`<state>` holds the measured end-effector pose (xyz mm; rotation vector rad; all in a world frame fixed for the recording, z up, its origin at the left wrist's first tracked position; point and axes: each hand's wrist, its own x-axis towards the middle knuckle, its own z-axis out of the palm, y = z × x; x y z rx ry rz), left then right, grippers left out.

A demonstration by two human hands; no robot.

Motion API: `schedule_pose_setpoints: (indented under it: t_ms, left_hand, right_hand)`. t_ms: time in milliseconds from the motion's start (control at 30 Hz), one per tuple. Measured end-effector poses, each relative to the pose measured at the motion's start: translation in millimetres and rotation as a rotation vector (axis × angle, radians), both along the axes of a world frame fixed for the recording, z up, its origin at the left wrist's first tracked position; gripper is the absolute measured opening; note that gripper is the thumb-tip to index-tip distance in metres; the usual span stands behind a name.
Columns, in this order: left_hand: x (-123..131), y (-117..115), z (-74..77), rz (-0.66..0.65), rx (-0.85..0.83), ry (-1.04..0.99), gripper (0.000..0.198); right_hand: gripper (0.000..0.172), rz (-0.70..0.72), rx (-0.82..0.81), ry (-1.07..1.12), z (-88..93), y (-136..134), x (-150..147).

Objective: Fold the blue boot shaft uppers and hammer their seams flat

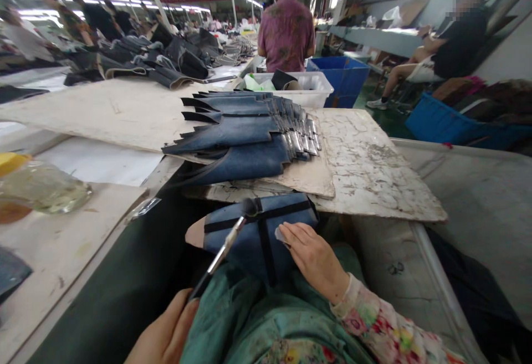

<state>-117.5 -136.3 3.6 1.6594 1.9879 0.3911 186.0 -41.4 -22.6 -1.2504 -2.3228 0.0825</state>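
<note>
Across our lap [233, 308] lies a blue panel [247, 246] under our right hand [313, 256], whose fingers perhaps pinch a pale bit [280, 235]; we cannot be sure. Our left hand [170, 328] grips a brush [221, 253].

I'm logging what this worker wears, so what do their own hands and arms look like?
The right hand is ungloved, with a long pale sleeve reaching near the wrist, printed with pink, red, green and yellow flowers. The left hand also looks ungloved; its sleeve isn't visible.
</note>
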Motion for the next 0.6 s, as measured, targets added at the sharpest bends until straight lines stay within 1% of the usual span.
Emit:
schedule_pose_setpoints:
  t_ms: [67,167,233,333,400,500,600]
  left_hand:
    - [14.1,14.6,8.6,-0.053,-0.091,-0.074,0.036]
    - [32.1,29.0,22.4,-0.078,-0.081,-0.140,0.039]
    - [45.2,35.7,28.1,-0.129,-0.084,-0.160,0.040]
    - [67.0,45.2,29.6,-0.232,-0.151,-0.084,0.035]
    - [80.4,51.6,29.1,-0.276,-0.172,-0.023,0.033]
    - [94.1,59.1,30.4,-0.302,-0.121,-0.016,0.034]
    - [97.6,61.8,32.1,-0.284,-0.084,0.016,0.035]
  right_hand:
    - [0.045,-0.008,-0.010,-0.013,-0.8,-3.5,0.7]
    - [0.048,-0.016,-0.018,-0.019,-1.4,-6.8,1.5]
    - [0.050,-0.026,-0.019,-0.008,-1.4,-7.5,1.3]
    - [0.049,-0.026,-0.025,0.020,-2.0,-6.8,0.7]
    - [0.047,-0.018,-0.032,0.040,-3.0,-6.1,0.5]
    - [0.046,-0.014,-0.017,0.054,-5.3,-5.7,1.1]
    - [0.049,-0.011,-0.002,0.045,-7.6,-6.1,2.6]
